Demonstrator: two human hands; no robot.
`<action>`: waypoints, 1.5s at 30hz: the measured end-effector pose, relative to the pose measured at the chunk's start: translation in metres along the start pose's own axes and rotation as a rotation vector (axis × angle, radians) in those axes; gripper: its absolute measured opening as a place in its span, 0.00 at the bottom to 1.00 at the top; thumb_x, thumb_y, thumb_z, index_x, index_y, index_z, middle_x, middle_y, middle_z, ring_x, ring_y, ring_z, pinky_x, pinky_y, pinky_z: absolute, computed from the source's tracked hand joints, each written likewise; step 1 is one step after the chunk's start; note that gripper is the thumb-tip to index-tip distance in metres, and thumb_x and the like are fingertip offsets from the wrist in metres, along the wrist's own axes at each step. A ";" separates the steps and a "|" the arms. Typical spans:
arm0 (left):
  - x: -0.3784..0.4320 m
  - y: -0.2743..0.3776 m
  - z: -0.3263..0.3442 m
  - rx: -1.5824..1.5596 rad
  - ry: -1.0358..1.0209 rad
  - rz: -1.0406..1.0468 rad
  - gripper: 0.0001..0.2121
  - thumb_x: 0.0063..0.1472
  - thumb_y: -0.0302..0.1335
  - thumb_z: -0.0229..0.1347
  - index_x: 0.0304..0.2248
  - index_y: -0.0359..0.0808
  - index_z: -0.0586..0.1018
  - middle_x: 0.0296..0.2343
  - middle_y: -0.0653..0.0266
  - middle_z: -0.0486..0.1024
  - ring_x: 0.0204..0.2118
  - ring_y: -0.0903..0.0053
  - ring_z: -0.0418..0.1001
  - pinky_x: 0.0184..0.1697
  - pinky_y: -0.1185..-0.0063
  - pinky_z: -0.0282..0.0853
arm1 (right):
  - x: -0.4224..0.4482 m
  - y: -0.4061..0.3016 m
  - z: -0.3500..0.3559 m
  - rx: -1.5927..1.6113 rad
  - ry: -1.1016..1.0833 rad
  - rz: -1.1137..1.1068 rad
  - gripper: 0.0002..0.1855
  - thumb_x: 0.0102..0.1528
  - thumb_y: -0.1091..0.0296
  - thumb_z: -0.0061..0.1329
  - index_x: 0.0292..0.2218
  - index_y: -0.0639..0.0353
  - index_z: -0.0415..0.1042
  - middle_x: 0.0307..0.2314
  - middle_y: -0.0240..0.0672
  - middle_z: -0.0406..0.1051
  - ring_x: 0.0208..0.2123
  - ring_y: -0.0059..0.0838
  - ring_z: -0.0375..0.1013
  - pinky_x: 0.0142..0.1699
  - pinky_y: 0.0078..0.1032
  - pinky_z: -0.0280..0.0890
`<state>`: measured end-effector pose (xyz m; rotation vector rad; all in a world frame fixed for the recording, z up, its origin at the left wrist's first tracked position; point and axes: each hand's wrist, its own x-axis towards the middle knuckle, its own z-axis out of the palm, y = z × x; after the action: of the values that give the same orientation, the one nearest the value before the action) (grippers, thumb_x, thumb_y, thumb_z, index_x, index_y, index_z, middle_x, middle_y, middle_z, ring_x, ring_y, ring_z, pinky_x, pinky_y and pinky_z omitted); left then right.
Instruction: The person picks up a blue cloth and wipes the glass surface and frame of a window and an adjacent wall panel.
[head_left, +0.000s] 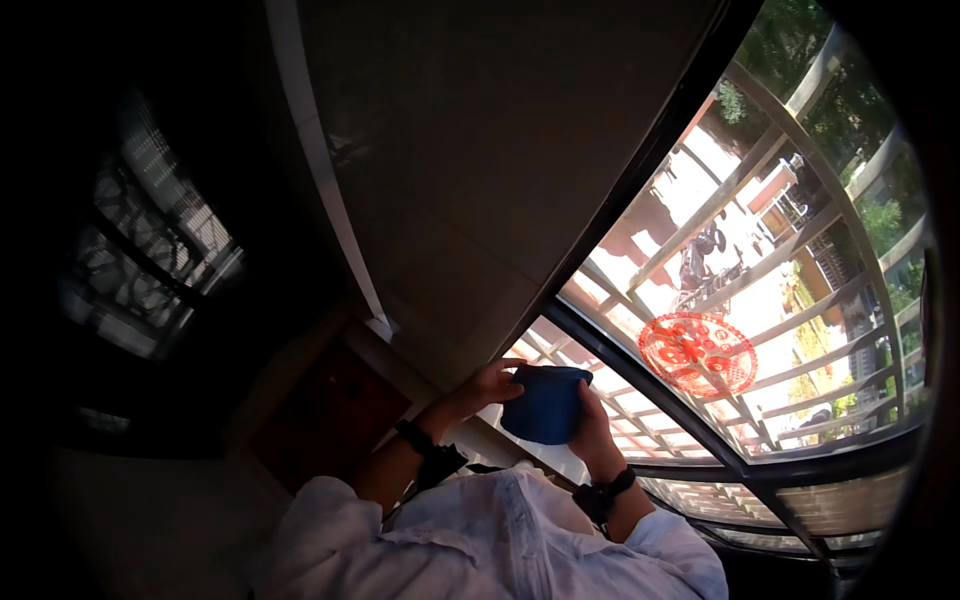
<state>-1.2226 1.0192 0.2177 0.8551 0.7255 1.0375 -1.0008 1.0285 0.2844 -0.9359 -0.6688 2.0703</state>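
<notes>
Both hands hold a dark blue object (546, 405) in front of the chest. It looks soft, perhaps folded cloth, with a straight upper edge and a rounded lower one, but its exact kind cannot be told. At its left edge is my left hand (491, 388), with thumb and fingers on the upper corner. My right hand (595, 429) grips the opposite side, the thumb lying against the front near the top right corner. The fingers behind the object are hidden. Each wrist wears a black band with a small dark device.
Close on the right stands a dark-framed window (720, 465) with a lattice grille (817, 225) beyond the glass. A round red decoration (697, 354) is on the pane. At the lower left lies a dark red panel or mat (337, 409). A pale strip (330, 180) crosses the dim left side.
</notes>
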 end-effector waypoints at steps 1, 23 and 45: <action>-0.004 0.007 -0.003 -0.003 0.011 -0.063 0.26 0.58 0.33 0.59 0.53 0.31 0.66 0.42 0.59 0.74 0.45 0.76 0.72 0.50 0.77 0.67 | 0.002 0.003 0.007 -0.042 -0.014 -0.020 0.30 0.61 0.48 0.42 0.51 0.67 0.63 0.44 0.41 0.70 0.44 0.33 0.72 0.53 0.32 0.66; 0.035 0.323 0.057 0.787 0.893 1.524 0.10 0.55 0.18 0.57 0.38 0.35 0.80 0.26 0.65 0.74 0.27 0.79 0.71 0.27 0.81 0.64 | 0.053 -0.124 0.182 -0.894 -0.080 -1.622 0.20 0.50 0.79 0.48 0.46 0.69 0.69 0.41 0.50 0.70 0.42 0.42 0.71 0.47 0.29 0.65; 0.078 0.455 0.123 1.694 0.676 1.946 0.26 0.68 0.43 0.31 0.59 0.37 0.61 0.60 0.38 0.48 0.61 0.43 0.48 0.60 0.51 0.45 | 0.121 -0.124 0.193 -0.995 0.138 -1.992 0.30 0.59 0.71 0.35 0.61 0.70 0.49 0.60 0.58 0.48 0.61 0.57 0.50 0.63 0.44 0.47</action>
<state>-1.2854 1.1792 0.6635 3.1012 1.2824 2.4424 -1.1555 1.1695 0.4383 -0.3301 -1.5960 -0.1599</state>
